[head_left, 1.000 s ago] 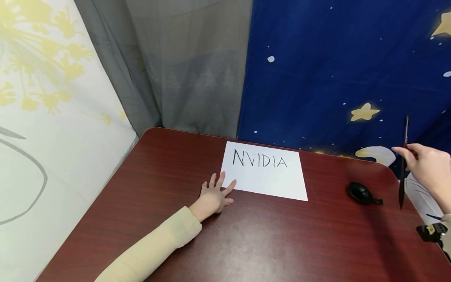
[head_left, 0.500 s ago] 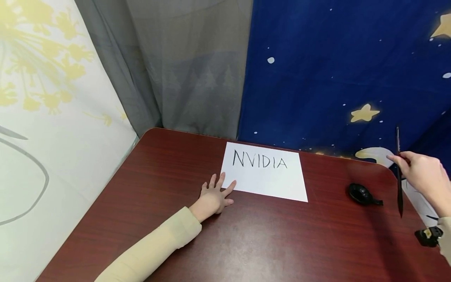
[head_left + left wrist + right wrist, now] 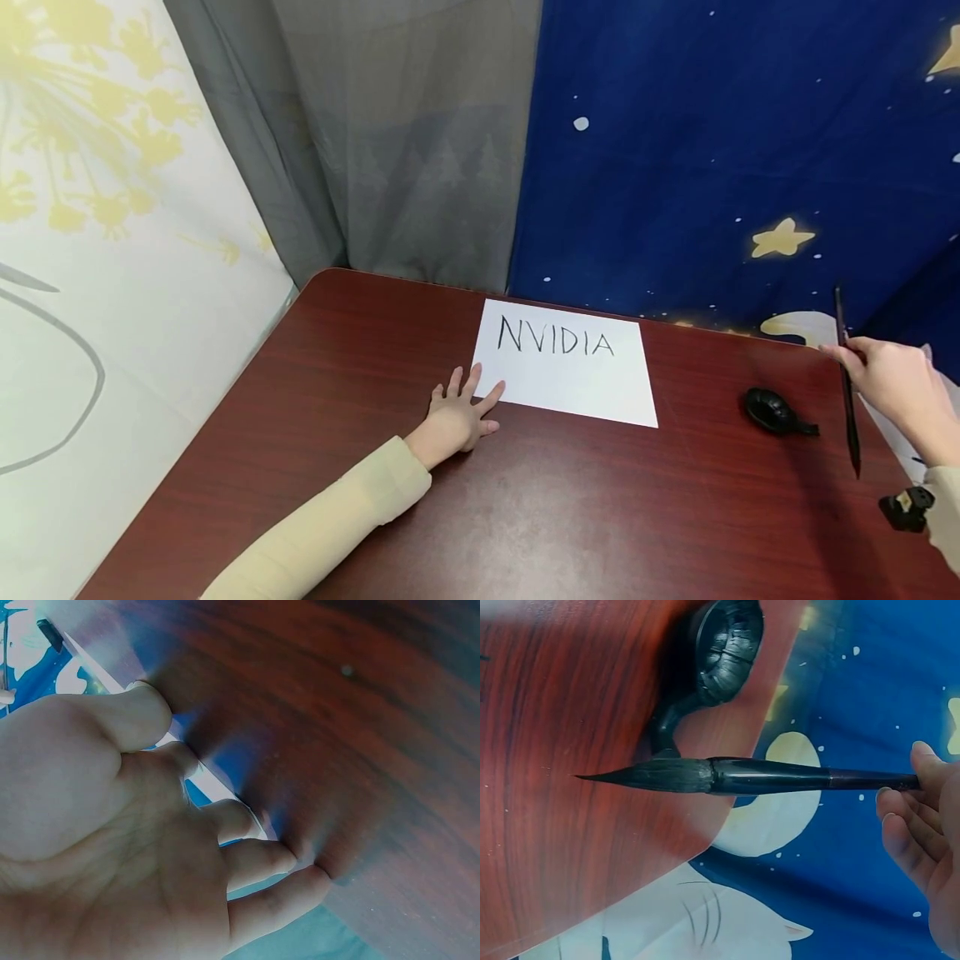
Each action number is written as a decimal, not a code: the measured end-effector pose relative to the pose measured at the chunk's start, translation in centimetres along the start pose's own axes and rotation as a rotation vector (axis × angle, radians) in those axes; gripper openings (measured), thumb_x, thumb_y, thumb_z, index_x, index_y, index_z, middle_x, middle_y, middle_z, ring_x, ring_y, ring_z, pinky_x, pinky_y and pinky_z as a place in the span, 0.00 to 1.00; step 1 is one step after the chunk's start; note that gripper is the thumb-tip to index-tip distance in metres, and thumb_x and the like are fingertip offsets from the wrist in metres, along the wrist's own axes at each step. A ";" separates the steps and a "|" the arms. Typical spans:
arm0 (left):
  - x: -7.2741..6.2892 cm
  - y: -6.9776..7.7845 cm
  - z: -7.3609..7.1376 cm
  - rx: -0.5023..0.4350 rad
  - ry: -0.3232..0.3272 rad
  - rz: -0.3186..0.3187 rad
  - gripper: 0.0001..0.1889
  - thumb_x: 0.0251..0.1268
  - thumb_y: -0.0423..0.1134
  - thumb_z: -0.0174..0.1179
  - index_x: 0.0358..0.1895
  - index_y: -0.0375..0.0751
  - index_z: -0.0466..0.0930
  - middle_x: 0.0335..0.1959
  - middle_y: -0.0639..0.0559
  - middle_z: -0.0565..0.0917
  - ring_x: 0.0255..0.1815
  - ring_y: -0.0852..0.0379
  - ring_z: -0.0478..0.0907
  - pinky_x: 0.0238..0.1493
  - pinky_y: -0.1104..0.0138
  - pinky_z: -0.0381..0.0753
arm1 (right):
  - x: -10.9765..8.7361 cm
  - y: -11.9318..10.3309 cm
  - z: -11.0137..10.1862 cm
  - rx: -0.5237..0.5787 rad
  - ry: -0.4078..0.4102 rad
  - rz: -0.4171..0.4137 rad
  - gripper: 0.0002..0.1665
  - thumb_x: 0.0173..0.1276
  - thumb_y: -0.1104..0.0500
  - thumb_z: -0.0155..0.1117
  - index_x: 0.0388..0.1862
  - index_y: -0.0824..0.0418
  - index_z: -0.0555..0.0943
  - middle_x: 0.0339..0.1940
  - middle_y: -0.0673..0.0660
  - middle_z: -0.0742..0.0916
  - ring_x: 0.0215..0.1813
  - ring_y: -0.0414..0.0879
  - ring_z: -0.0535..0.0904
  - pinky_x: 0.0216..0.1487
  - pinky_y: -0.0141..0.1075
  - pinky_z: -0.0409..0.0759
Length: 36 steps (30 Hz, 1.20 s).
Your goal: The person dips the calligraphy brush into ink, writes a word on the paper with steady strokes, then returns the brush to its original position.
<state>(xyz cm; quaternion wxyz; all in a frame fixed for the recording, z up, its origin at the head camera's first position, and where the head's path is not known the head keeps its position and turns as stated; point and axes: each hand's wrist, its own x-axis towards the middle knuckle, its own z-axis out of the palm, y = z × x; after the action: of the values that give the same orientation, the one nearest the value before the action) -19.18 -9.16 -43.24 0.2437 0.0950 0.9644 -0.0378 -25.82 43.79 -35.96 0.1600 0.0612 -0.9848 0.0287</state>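
A white sheet of paper [image 3: 566, 392] with NVIDIA in thin black letters lies near the table's far edge. My left hand [image 3: 456, 421] rests with fingers spread, fingertips on the table and the sheet's lower left corner; the left wrist view shows its palm [image 3: 150, 847]. At the far right, my right hand [image 3: 896, 383] pinches a calligraphy brush [image 3: 772, 775] by its dark handle. Its black bristles end in a point and hang downward in the head view. Beside the brush sits a small black dish-like object [image 3: 772, 411] with a curved stem; its ribbed, glossy surface shows in the right wrist view.
The dark red wooden table [image 3: 600, 508] spans the lower view. Behind it hang a grey curtain [image 3: 427, 167] and a blue cloth [image 3: 675, 150] with stars. A white patterned cloth [image 3: 112, 333] borders the left side.
My right hand has moved slightly left and down with the brush, bringing its tip lower beside the black object. My left hand and the paper keep their places.
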 end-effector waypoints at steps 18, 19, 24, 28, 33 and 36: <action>-0.1 0.0 -0.4 -0.010 0.011 0.003 0.33 0.81 0.59 0.37 0.83 0.67 0.39 0.84 0.50 0.35 0.83 0.45 0.34 0.77 0.49 0.52 | -0.7 1.3 2.9 0.026 -0.090 -0.002 0.26 0.77 0.56 0.61 0.31 0.81 0.79 0.13 0.56 0.76 0.17 0.53 0.72 0.25 0.57 0.73; -0.2 0.0 -0.5 -0.009 0.011 0.002 0.33 0.81 0.59 0.37 0.83 0.67 0.39 0.84 0.50 0.35 0.83 0.45 0.34 0.77 0.49 0.52 | -0.7 1.3 3.0 0.026 -0.094 -0.005 0.26 0.77 0.55 0.61 0.31 0.80 0.79 0.13 0.56 0.76 0.17 0.55 0.73 0.26 0.59 0.73; 0.3 -0.1 -0.1 0.004 0.007 -0.004 0.33 0.81 0.60 0.37 0.83 0.69 0.37 0.84 0.51 0.34 0.83 0.45 0.33 0.77 0.49 0.52 | -0.8 1.5 3.8 0.041 -0.110 -0.020 0.27 0.78 0.54 0.60 0.18 0.67 0.74 0.13 0.54 0.73 0.17 0.53 0.71 0.26 0.58 0.71; 1.4 -0.3 1.0 0.012 -0.003 0.002 0.34 0.80 0.61 0.35 0.82 0.70 0.34 0.84 0.50 0.31 0.83 0.45 0.31 0.77 0.48 0.51 | -1.1 1.9 4.7 0.040 -0.090 -0.078 0.29 0.78 0.54 0.60 0.14 0.60 0.70 0.11 0.49 0.70 0.16 0.51 0.69 0.23 0.56 0.71; 2.8 -0.6 2.4 0.025 0.011 0.016 0.34 0.78 0.64 0.32 0.82 0.71 0.31 0.83 0.51 0.29 0.83 0.44 0.29 0.77 0.48 0.51 | -1.1 2.1 5.3 0.042 -0.074 -0.124 0.29 0.77 0.56 0.62 0.13 0.61 0.72 0.09 0.48 0.70 0.15 0.53 0.71 0.22 0.57 0.71; 3.3 -0.7 2.7 0.027 0.012 0.013 0.35 0.78 0.65 0.33 0.81 0.72 0.31 0.83 0.51 0.28 0.82 0.44 0.29 0.77 0.48 0.52 | -1.1 2.3 5.6 0.041 -0.093 -0.129 0.28 0.76 0.56 0.62 0.13 0.61 0.73 0.09 0.49 0.72 0.16 0.57 0.74 0.24 0.59 0.72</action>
<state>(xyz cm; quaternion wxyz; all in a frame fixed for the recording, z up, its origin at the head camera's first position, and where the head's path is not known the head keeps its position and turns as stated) -20.92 -9.59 -47.15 0.2371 0.1049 0.9646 -0.0485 -26.87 45.78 -41.67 0.1143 0.1289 -0.9844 0.0357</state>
